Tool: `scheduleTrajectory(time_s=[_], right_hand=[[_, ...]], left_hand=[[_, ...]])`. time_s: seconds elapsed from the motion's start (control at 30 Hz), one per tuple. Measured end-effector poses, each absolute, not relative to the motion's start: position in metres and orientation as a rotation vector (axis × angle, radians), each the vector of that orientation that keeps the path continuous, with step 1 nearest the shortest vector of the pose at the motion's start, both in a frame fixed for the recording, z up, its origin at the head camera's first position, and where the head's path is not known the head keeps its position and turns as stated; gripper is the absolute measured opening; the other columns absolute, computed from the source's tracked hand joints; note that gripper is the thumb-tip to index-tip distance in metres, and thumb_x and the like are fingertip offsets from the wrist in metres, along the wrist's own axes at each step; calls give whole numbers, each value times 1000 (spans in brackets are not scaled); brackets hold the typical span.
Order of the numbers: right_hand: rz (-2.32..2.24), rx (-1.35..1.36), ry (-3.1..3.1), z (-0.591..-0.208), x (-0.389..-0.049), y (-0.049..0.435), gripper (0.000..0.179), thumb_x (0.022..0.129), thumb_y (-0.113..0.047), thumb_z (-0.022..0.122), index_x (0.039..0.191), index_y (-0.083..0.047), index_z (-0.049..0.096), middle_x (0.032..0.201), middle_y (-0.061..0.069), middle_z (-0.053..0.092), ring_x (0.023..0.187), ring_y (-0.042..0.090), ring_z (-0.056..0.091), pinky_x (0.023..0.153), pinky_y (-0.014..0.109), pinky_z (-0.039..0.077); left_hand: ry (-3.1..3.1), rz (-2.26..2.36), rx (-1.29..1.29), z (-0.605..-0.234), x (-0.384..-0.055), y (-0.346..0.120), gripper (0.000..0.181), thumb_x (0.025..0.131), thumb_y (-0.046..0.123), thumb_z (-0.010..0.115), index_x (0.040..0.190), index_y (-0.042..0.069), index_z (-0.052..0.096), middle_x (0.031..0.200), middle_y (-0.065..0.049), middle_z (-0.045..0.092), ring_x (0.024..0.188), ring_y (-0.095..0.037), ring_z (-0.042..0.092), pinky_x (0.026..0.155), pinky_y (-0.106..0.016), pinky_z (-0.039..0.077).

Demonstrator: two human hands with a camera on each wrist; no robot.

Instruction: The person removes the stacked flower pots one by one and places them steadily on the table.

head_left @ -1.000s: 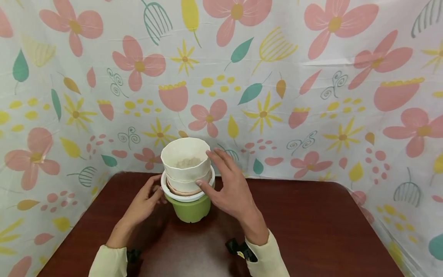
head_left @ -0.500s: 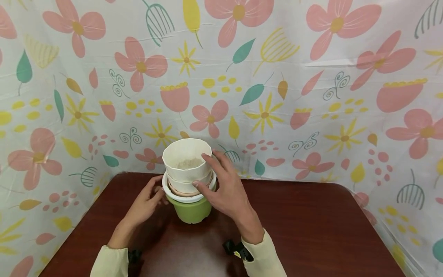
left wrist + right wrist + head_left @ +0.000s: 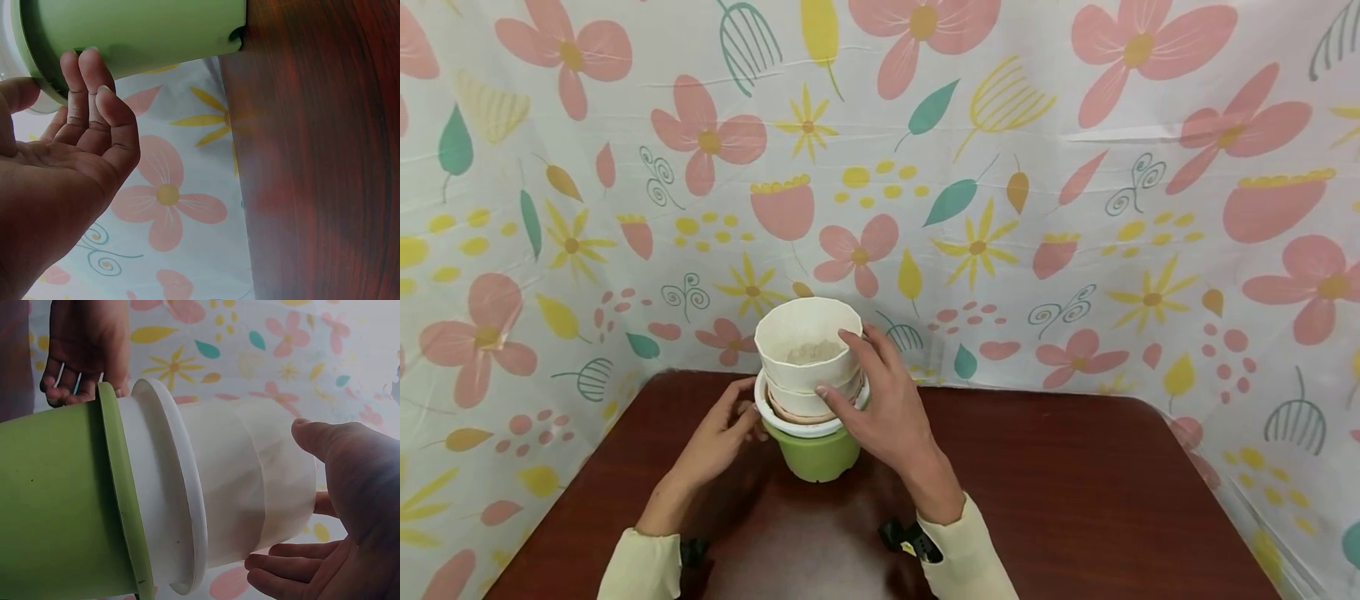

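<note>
While a faceted cream plastic pot (image 3: 793, 375) sits nested above a round green plastic pot (image 3: 818, 460) on the red-brown wood-grain surface (image 3: 1075, 483), the right hand (image 3: 887, 417) grips the former and the left hand (image 3: 717, 437) holds the latter's rim, apparently steadying; moving next calls for keeping both aligned.

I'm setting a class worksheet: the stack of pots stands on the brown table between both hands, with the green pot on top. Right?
Not quite: the head view shows the green pot at the bottom and a white pot on top. The stack does stand on the brown table between the left hand and right hand.
</note>
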State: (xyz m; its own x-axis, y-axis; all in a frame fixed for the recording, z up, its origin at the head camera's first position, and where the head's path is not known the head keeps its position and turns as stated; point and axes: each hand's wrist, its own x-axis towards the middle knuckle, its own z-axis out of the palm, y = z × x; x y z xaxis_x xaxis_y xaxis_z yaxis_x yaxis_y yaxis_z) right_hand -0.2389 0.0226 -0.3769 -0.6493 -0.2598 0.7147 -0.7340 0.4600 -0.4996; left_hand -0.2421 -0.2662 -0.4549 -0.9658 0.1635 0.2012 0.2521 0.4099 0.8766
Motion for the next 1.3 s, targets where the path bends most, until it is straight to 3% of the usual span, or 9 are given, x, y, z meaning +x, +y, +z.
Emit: scheduleTrajectory(time_s=[0.3,0.57,0.8,1.13,1.3], right_hand=[[1132,806,-2163,-377,-242,20,68,94,-36,83,152,-12,56,160,20,44,146,32,48,112,53,48],[1153,779,-2170,-378,-242,18,68,94,-37,84,151,-12,57,159,22,45,146,33,48,111,53,49],[1160,779,-2166,-378,-242,17,67,93,-37,84,149,-12,58,158,23,45,144,33,49,110,53,49],[1161,784,-2136,-378,-244,16,63,93,-35,84,146,-12,59,155,21,48,142,32,51,110,52,50],[1175,775,-2139,-379,-245,15,62,94,-36,84,146,-13,59,156,22,47,142,32,51,110,52,50]], left_hand=[[-2574,-1607,-387,-454,-243,-267,40,116,25,48,155,18,42,99,-12,70,89,-29,69,76,-35,56],[-2574,-1622,-373,-456,-242,-265,40,116,24,48,155,18,42,100,-12,70,91,-38,69,76,-31,55],[-2573,-1623,-372,-455,-240,-265,40,115,23,48,155,18,42,100,-12,70,90,-32,70,76,-33,55],[-2574,-1633,-369,-454,-241,-265,40,116,25,48,155,19,42,103,-13,70,94,-41,69,77,-34,56],[-2576,-1632,-364,-454,-240,-265,40,116,25,48,155,19,42,103,-12,70,92,-34,69,77,-32,55]])
